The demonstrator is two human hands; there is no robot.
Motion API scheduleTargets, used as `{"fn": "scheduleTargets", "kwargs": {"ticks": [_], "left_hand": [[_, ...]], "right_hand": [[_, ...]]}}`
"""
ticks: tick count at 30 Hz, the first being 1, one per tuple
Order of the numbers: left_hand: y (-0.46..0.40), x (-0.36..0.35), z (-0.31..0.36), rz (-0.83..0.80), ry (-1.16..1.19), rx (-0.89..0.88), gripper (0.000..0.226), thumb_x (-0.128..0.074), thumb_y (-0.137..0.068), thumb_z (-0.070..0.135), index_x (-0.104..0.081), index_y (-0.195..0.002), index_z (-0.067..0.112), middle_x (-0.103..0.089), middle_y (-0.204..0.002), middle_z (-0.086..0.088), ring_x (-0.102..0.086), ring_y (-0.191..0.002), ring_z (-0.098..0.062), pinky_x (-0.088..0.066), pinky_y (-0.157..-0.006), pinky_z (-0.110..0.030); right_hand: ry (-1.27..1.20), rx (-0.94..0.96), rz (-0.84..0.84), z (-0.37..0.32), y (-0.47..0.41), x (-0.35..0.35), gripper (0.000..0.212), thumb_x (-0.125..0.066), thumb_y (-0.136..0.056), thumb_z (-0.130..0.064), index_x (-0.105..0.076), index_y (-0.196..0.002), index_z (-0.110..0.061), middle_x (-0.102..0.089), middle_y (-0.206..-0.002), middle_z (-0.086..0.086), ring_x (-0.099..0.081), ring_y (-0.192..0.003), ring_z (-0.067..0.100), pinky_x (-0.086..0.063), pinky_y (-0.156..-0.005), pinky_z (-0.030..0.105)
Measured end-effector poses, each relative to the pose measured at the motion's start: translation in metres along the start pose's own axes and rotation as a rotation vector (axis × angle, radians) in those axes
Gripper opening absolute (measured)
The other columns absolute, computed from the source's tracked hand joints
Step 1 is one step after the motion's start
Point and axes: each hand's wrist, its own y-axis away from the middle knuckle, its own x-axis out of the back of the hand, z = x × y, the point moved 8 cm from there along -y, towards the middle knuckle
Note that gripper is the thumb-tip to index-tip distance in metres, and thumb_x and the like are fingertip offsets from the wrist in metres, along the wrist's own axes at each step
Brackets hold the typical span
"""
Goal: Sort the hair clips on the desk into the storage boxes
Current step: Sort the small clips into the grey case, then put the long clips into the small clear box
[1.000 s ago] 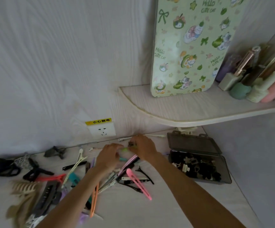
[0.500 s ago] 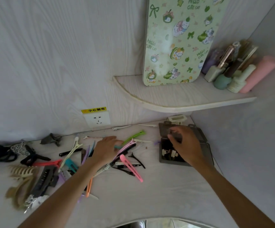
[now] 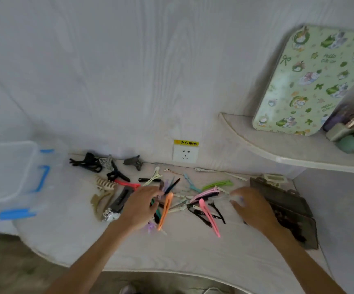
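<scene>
Now, left hand [image 3: 139, 205]: my fingers curl down into the clips [image 3: 178, 198], grip unclear.
Right hand [image 3: 251, 209]: fingers spread, nothing held, beside the dark box [image 3: 288, 206].
Clips: heaped mid-desk [image 3: 193, 251].

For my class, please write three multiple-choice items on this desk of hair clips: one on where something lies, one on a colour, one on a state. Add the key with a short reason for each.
1. Where is the clear box with blue latches?
A. at the desk's left end
B. on the corner shelf
C. under the socket

2. What colour is the long clip beside the left hand?
A. orange
B. white
C. black

3. How is the dark storage box by the right hand?
A. lid open
B. lid shut
C. upside down

Key: 1 A, it stands far left of the pile; 2 A, it is plainly orange; 3 A, its lid lies folded back.
</scene>
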Motion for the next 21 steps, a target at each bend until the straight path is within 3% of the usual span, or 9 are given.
{"fn": "scheduleTargets", "kwargs": {"ticks": [4,8,11,14,17,21], "left_hand": [[0.046,0.061,-0.045,0.171,-0.001,0.096,0.035,-0.059,-0.085,0.008,-0.064,-0.117,0.02,-0.06,-0.126,0.005,-0.053,-0.118,-0.015,-0.037,-0.097,-0.024],[0.096,0.125,-0.086,0.334,-0.049,0.192,0.027,-0.054,-0.087,0.018,-0.067,-0.11,0.022,-0.061,-0.121,0.005,-0.053,-0.115,-0.018,-0.042,-0.095,-0.029],[0.13,0.177,-0.123,0.517,-0.104,0.295,0.032,-0.064,-0.083,0.008,-0.065,-0.112,0.02,-0.059,-0.126,0.003,-0.052,-0.117,-0.022,-0.042,-0.095,-0.034],[0.164,0.222,-0.173,0.731,-0.13,0.489,0.04,-0.065,-0.084,0.014,-0.057,-0.123,0.015,-0.051,-0.136,-0.002,-0.045,-0.123,-0.026,-0.037,-0.099,-0.038],[0.188,0.233,-0.229,0.775,0.088,0.768,0.059,-0.062,-0.087,0.029,-0.039,-0.138,0.011,-0.035,-0.148,-0.007,-0.031,-0.135,-0.029,-0.028,-0.108,-0.044],[0.204,0.207,-0.275,0.77,0.503,0.938,0.075,-0.062,-0.086,0.039,-0.026,-0.145,0.009,-0.032,-0.148,-0.015,-0.03,-0.136,-0.03,-0.027,-0.111,-0.043]], "right_hand": [[-0.006,0.183,-0.216,-0.09,-0.016,-0.046,0.021,-0.055,-0.091,-0.027,-0.064,-0.11,-0.027,-0.062,-0.115,-0.004,-0.055,-0.11,0.015,-0.042,-0.092,0.026],[0.028,0.284,-0.425,-0.188,-0.026,-0.094,0.027,-0.051,-0.092,-0.026,-0.059,-0.118,-0.025,-0.056,-0.125,-0.006,-0.05,-0.118,0.011,-0.034,-0.095,0.018],[-0.052,0.384,-0.503,-0.27,-0.028,-0.115,0.025,-0.05,-0.092,-0.022,-0.06,-0.116,-0.023,-0.059,-0.122,-0.004,-0.053,-0.112,0.012,-0.035,-0.086,0.015],[-0.136,0.485,-0.511,-0.352,-0.029,-0.126,0.03,-0.044,-0.096,-0.021,-0.058,-0.122,-0.018,-0.059,-0.125,0.002,-0.056,-0.111,0.015,-0.033,-0.082,0.011],[-0.292,0.428,-0.521,-0.419,-0.037,-0.142,0.037,-0.04,-0.098,-0.029,-0.046,-0.133,-0.02,-0.055,-0.131,0.001,-0.055,-0.112,0.016,-0.036,-0.092,0.019],[-0.576,0.156,-0.58,-0.48,-0.055,-0.169,0.044,-0.044,-0.096,-0.032,-0.041,-0.134,-0.011,-0.055,-0.128,0.01,-0.056,-0.102,0.021,-0.042,-0.094,0.031]]}}
